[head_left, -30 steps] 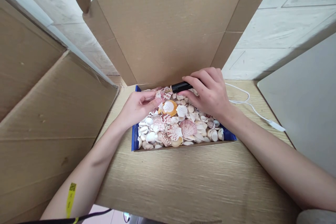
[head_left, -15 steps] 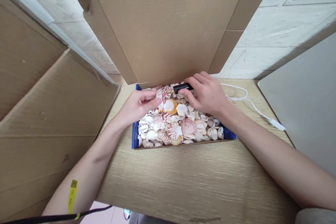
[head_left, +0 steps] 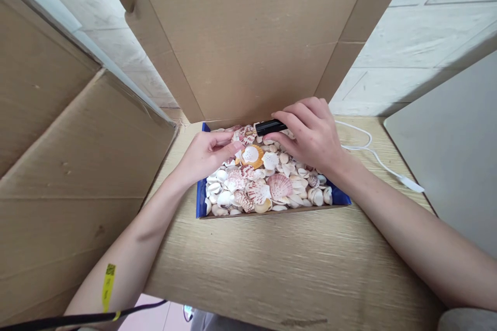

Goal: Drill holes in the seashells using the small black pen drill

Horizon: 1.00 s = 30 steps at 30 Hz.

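My left hand (head_left: 205, 156) is closed, pinching a seashell (head_left: 236, 137) between thumb and fingers; the fingers hide most of it. My right hand (head_left: 313, 133) grips a black mini electric drill (head_left: 268, 128) from above, its thin gold tip pointing left towards the pinched shell. Whether tip and shell touch I cannot tell. Both hands are over a shallow cardboard box (head_left: 201, 200) with blue lining, filled with seashells. Below the hands lie an orange-rimmed scallop shell (head_left: 251, 155) and a white shell (head_left: 270, 160), both dotted with small holes.
A tall cardboard lid (head_left: 252, 41) rises behind the box. More cardboard (head_left: 70, 165) stands at the left, and a grey panel (head_left: 454, 139) at the right. A white cable (head_left: 368, 139) with an inline piece runs over the wooden table (head_left: 264, 264).
The pinched shell has tilted and shows less between my left fingers. My right hand has turned slightly, lifting the back of the drill. The view has shifted a little.
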{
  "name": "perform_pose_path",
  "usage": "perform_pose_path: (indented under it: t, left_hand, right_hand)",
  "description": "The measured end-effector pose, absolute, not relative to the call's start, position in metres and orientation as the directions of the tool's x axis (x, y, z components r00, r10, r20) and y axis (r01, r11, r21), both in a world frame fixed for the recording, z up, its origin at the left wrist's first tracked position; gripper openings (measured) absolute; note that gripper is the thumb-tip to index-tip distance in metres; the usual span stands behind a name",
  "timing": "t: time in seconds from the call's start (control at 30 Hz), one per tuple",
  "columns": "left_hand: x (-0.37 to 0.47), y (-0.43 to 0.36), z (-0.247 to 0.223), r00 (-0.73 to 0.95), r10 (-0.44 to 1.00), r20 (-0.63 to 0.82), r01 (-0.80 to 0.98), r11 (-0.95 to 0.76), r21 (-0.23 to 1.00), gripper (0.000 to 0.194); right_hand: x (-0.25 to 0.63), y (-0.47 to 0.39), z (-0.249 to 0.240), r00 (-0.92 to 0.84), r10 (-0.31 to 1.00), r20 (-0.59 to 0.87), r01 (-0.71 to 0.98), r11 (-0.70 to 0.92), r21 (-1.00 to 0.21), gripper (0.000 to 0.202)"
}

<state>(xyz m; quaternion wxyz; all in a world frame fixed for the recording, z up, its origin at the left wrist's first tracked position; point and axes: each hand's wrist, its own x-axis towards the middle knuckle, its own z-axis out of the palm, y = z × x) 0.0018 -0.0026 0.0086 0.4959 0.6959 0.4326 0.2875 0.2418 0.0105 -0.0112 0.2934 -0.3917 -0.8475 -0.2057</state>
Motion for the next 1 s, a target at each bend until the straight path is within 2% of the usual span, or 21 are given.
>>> perform_pose_path:
  t: [0.23,0.37,0.43,0.57,0.7,0.87,1.0]
  left_hand:
    - [0.0009,-0.0031,0.0113,0.471,0.881,-0.049,0.384,-0.154,0.910,0.031]
    - [-0.0002,-0.0027,0.0097,0.466,0.884,-0.041,0.350,-0.142,0.926,0.030]
    - [-0.0004,-0.0026,0.0086,0.471,0.882,-0.029,0.329,-0.145,0.933,0.029]
    - [-0.0004,-0.0030,0.0062,0.459,0.888,-0.010,0.287,-0.138,0.948,0.031]
    - [-0.0003,-0.0035,0.0039,0.431,0.902,-0.002,0.254,-0.120,0.960,0.031]
    - [0.0003,-0.0041,0.0057,0.420,0.908,-0.003,0.245,-0.110,0.963,0.031]
    - [0.0009,-0.0038,0.0073,0.414,0.910,-0.014,0.235,-0.092,0.968,0.033]
  right_hand:
    - [0.2416,0.0088,-0.0101,-0.501,0.557,0.663,0.803,0.585,0.114,0.029]
    - [0.2383,0.0087,-0.0091,-0.484,0.544,0.685,0.799,0.594,0.093,0.036]
    - [0.2364,0.0083,-0.0093,-0.469,0.614,0.635,0.815,0.578,0.043,0.041]
    - [0.2335,0.0060,-0.0096,-0.454,0.776,0.437,0.851,0.523,-0.046,0.052]
    - [0.2332,0.0044,-0.0081,-0.482,0.813,0.327,0.849,0.525,-0.054,0.057]
    - [0.2357,0.0055,-0.0095,-0.489,0.772,0.407,0.834,0.550,-0.042,0.062]
    - [0.2375,0.0076,-0.0124,-0.528,0.715,0.459,0.800,0.599,-0.013,0.052]
